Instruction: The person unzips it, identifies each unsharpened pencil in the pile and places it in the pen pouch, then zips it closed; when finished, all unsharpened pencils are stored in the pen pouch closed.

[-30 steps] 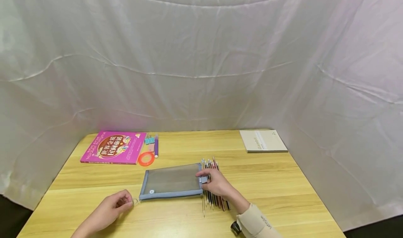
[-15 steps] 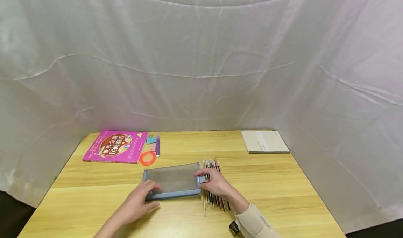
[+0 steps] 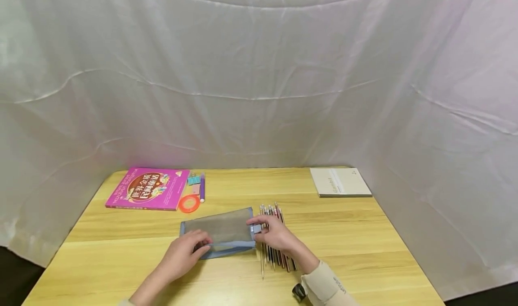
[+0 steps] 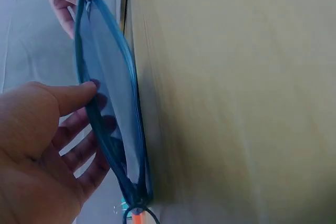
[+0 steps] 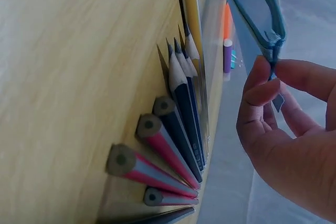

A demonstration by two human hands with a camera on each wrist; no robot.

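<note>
A beige sleeve (image 3: 325, 288) shows at the near edge of the table (image 3: 364, 252), on the right arm.

The left hand (image 3: 184, 254) is at the near left part of the pouch (image 3: 220, 231). In the left wrist view its thumb lies on one side of the open edge and its fingers (image 4: 86, 148) are on the other side, seen through the mesh. So this hand holds the near side of the pouch in a loose pinch.

The right hand (image 3: 275, 235) is at the right end of the pouch. Its thumb and first finger pinch the little end tab there. The other fingers are curled a bit.

The pouch is blue and see-through. It sits in the middle of the table, between the two hands. Its near side is lifted and the top is open.

The pencils (image 3: 273, 240) lie in a row just right of the pouch, partly under the right hand.

Farther back on the left is an orange tape ring (image 3: 189, 203). Beside it are a purple pen (image 3: 202, 187) and small blue clips (image 3: 193, 180). A pink book (image 3: 149, 188) lies left of them.

A tan notebook (image 3: 340, 182) lies at the far right.

A white sheet (image 3: 259, 72) hangs behind the table.
</note>
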